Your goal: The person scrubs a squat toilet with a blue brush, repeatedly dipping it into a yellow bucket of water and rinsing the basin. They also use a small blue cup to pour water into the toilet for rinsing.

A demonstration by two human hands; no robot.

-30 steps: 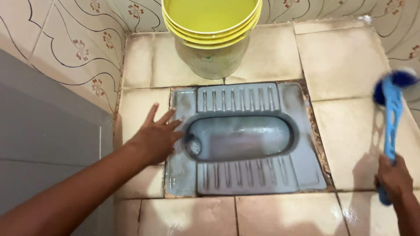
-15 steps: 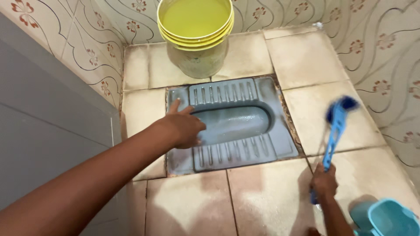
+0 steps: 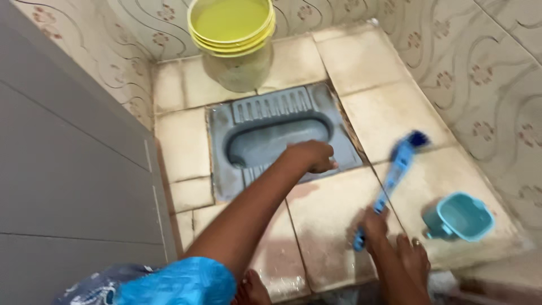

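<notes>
Two hands: right (image 3: 375,221) grips one brush (image 3: 393,172); left (image 3: 313,155) apparently empty.

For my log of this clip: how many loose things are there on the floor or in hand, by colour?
Yellow: 1, the bucket by the back wall.
Blue: 1, the brush held in the right hand.
Teal: 1, the mug on the floor tiles.
Total: 3.

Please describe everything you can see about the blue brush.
The blue brush looks like plastic: a long, light blue handle with openings along it and a darker blue bristle head at the far end. It is tilted, head up and away from the person, above the wet beige floor tiles, right of the squat toilet pan. The right hand grips its lower end.
</notes>
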